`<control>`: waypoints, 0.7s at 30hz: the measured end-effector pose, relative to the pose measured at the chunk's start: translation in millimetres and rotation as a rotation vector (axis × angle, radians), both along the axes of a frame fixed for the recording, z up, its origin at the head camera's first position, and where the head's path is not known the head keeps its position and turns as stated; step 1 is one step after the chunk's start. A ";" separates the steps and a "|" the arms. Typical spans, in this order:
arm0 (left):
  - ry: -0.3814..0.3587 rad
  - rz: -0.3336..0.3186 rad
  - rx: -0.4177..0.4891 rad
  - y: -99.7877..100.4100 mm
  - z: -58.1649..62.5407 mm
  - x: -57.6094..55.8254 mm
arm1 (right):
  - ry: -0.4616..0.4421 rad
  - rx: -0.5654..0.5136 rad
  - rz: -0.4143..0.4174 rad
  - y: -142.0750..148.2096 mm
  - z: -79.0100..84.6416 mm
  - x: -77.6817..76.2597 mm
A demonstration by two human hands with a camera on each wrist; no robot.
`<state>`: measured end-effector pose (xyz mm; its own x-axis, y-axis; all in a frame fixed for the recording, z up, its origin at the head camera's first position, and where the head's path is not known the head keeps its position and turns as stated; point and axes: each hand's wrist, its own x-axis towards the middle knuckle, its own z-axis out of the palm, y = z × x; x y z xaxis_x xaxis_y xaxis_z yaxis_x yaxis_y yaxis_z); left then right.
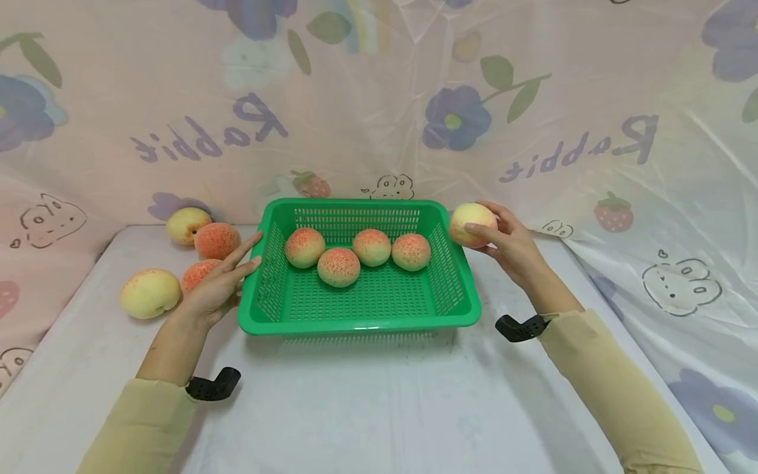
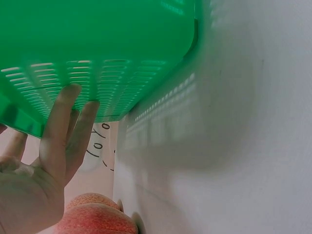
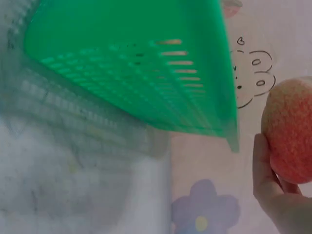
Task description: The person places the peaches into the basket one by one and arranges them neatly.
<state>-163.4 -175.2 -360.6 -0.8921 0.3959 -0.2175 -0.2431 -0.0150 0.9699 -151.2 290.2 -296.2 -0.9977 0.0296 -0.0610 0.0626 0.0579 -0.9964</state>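
Observation:
A green plastic basket (image 1: 355,326) with slotted walls sits in the middle of the head view. Several peaches, among them a speckled one (image 1: 339,267), lie inside. My left hand (image 1: 216,289) is at its left side, mostly straight fingers (image 2: 58,131) against the outer wall below the rim. Beyond the basket's right rim, my right hand (image 1: 515,245) grips a pale yellow peach (image 1: 470,222) between thumb and fingers. From the right wrist view, that peach (image 3: 292,131) shows a red side and is level with the basket's far end.
Left of the basket, several loose peaches lie on the white table (image 1: 379,408): a big yellow one (image 1: 151,293), a smaller yellow one (image 1: 188,226) and reddish ones (image 1: 217,241) beside my left hand. A printed curtain (image 1: 355,99) hangs behind.

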 end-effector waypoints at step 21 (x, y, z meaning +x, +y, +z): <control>-0.001 0.001 -0.006 -0.7 2.4 1.1 | 0.025 0.202 0.241 -46.2 14.0 -16.3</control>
